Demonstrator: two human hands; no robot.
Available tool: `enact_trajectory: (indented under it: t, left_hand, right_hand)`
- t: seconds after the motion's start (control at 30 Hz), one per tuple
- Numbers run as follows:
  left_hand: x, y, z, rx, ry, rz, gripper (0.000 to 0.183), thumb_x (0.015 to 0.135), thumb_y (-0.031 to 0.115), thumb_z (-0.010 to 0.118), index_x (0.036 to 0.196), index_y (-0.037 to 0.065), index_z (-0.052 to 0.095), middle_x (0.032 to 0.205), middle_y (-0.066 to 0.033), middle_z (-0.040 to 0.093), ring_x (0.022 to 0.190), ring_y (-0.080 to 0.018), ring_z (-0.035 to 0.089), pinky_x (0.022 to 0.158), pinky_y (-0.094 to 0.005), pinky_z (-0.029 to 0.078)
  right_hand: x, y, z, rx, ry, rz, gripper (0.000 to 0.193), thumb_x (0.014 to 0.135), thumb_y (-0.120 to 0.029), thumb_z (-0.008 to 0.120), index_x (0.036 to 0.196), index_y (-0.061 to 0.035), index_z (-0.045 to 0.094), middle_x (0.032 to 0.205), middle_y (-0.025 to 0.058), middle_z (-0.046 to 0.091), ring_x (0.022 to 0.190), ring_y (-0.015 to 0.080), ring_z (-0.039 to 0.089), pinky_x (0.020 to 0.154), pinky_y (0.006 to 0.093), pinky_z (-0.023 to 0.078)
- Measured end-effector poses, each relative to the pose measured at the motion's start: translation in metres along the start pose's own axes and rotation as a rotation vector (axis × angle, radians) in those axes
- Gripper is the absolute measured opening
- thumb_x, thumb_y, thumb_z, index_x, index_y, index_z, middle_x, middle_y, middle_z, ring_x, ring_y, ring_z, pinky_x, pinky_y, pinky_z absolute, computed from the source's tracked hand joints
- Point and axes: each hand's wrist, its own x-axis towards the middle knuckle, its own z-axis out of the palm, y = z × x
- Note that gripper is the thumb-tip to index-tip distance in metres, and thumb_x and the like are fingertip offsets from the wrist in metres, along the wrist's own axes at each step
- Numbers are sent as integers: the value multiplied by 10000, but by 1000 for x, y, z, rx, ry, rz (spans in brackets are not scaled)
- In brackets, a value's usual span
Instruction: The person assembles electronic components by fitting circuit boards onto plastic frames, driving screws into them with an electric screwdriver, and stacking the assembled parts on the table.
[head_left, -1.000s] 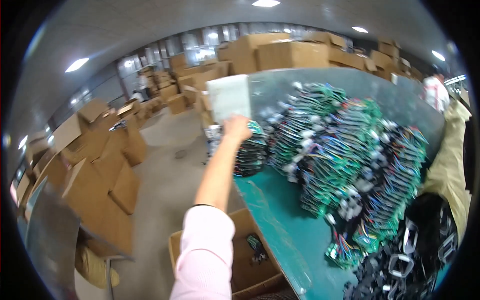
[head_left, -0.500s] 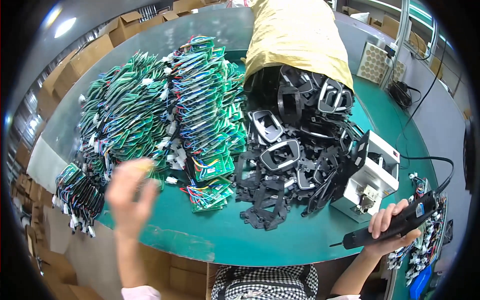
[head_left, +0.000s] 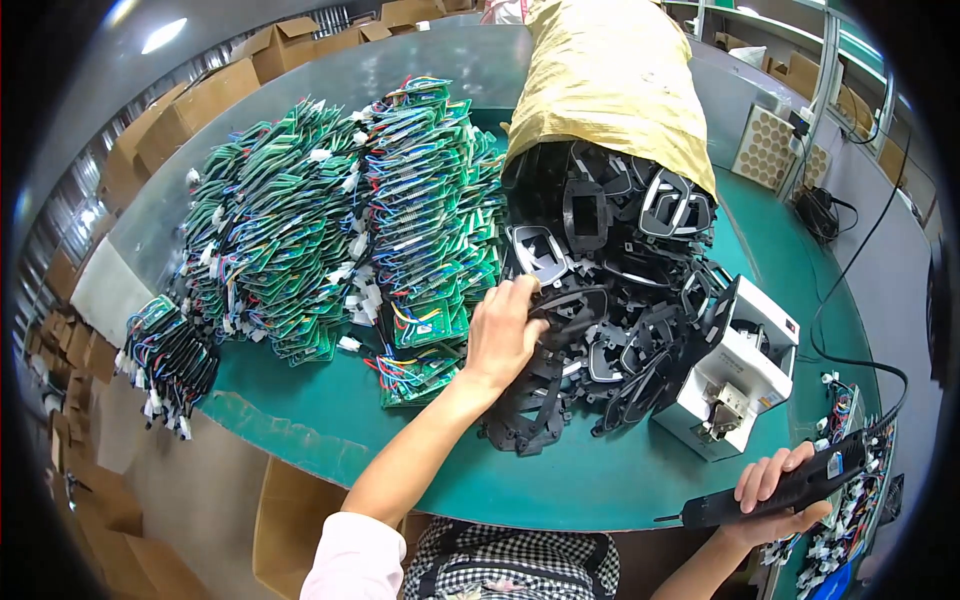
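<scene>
My left hand point(head_left: 503, 335) reaches into the heap of black plastic parts, its fingers closed on the edge of a black plastic frame point(head_left: 582, 312), which looks tilted. More frames with silver-grey trim, one grey-trimmed frame point(head_left: 539, 254) among them, lie just beyond my fingers. At the lower right my right hand point(head_left: 775, 490) is wrapped round a black electric screwdriver point(head_left: 715, 508), its thin bit pointing left over the table's front edge. The screwdriver's cable point(head_left: 890, 385) runs up from its back end.
Rows of wired green circuit boards point(head_left: 420, 220) stand left of the heap. A yellow sack point(head_left: 610, 80) spills black parts. Near my right hand are a white screw feeder-like machine point(head_left: 725, 400) and bundled wires point(head_left: 840, 520). A smaller board stack point(head_left: 170, 350) sits at the table's left edge.
My left hand has moved right, from beside the circuit boards to the black parts, and has taken hold of a frame. My right hand keeps the screwdriver in nearly the same place.
</scene>
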Motion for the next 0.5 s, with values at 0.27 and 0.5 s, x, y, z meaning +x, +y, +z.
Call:
enact_trajectory:
  t: [0.27, 0.5]
  left_hand:
    - [-47, 74, -87, -172, -29, 257, 278, 641, -47, 596, 895, 43, 527, 790, -82, 526, 620, -198, 543, 522, -273, 456]
    - [-109, 132, -53, 154, -526, 107, 200, 696, 72, 546, 878, 74, 464, 697, -46, 442, 526, -160, 586, 419, -261, 468]
  right_hand:
    - [3, -1, -23, -16, 7, 16, 590, 765, -557, 545, 855, -19, 318, 567, 74, 426, 361, 135, 419, 301, 232, 329]
    - [5, 10, -10, 46, -26, 72, 575, 757, -528, 578, 865, -19, 332, 573, 58, 426, 373, 125, 425, 324, 222, 345]
